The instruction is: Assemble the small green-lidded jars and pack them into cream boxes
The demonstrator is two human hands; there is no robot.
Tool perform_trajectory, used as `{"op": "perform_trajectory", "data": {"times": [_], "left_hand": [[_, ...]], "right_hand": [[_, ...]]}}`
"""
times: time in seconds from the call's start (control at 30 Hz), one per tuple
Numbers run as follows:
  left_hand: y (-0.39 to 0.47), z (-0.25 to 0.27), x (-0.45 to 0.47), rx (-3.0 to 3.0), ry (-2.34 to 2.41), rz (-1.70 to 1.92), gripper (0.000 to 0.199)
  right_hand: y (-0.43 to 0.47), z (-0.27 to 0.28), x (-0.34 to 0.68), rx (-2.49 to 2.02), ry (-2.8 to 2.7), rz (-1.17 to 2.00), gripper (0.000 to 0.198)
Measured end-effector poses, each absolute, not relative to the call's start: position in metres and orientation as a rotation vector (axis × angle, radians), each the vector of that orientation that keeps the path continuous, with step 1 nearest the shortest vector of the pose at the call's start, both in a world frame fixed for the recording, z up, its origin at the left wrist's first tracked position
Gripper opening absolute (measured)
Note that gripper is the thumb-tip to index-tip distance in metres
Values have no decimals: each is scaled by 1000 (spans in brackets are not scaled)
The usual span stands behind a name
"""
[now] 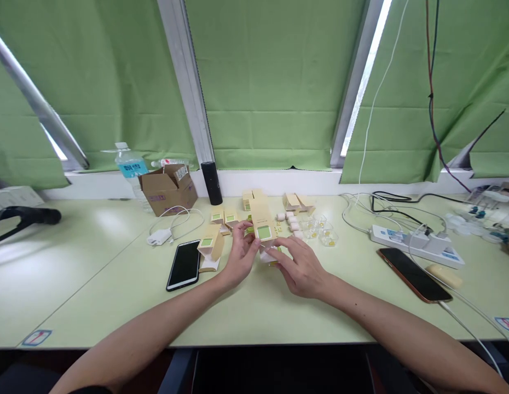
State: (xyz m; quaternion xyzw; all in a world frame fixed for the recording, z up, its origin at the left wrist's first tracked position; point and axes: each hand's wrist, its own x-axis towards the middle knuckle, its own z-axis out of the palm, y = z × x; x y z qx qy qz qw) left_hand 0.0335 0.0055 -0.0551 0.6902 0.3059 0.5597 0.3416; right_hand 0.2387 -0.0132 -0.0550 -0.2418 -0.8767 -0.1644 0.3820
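Reference piece: one brown cardboard box (168,196), flaps raised, at the far side of the counter (115,306). Item: one cream carton (260,214) with a green window, right of the box and nearer the person, between both hands. Left hand (243,254), right of the box and nearer: grip clasping the carton's left side, thumb at the front. Right hand (299,268), farther right of the box: fingertips at the carton's lower end; whether its grip was pinching anything, one could not tell. Standing just right of the box: one black cylinder (211,183). Just in front of the box: one white charger (159,236) with cable. In front of the box and slightly right: one dark-screened phone (184,265), with a windowed carton (211,242) beside it. Well right of the box: a group of small white cylinders (293,223), and next to them several clear plastic cups (328,236). At far right from the box: one white power strip (416,246). Behind the box's left side: one clear bottle (131,164), blue label.
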Motion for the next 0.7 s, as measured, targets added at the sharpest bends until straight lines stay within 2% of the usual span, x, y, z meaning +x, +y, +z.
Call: {"op": "perform_trajectory", "data": {"times": [0.13,0.3,0.7], "left_hand": [[6,-57,32,1797,768,1429,41],[3,-58,30,1925,879,1401,30],[3,-66,27,1900,766,1342,41]], "right_hand": [[-5,-59,245,-733,-2052,-243,55],[1,-59,247,-744,-2056,75,60],[-3,-63,238,-689,-1848,565,48]]}}
